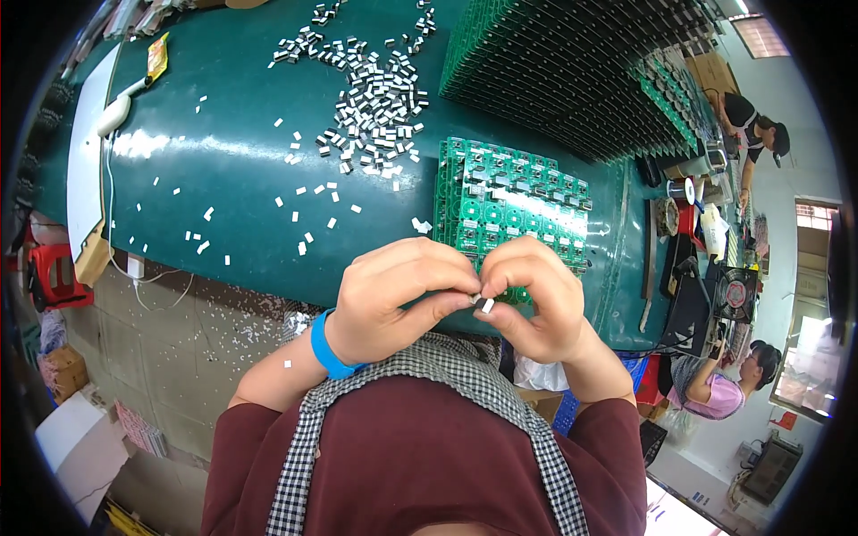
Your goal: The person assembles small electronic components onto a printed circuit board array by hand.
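Close to my chest, at the table's near edge, both hands meet over a small black-and-white block-shaped component (484, 305). My right hand (545, 299) pinches it between thumb and forefinger, its white face showing. The fingertips of my left hand (389, 286), which wears a blue band at the wrist, are pressed together at the component's left end. Just beyond my hands lies a stack of green circuit boards (492, 207), some with black parts on top. Farther off to the left, a loose heap of similar black-and-white components (380, 103) is spread over the green table (241, 161).
Tall rows of stacked boards (554, 67) rise at the far right. Small white scraps (299, 214) dot the table and floor. A white board (88, 152) and a cable border the left side. Two other people (719, 384) work at the right, near a black fan (736, 295).
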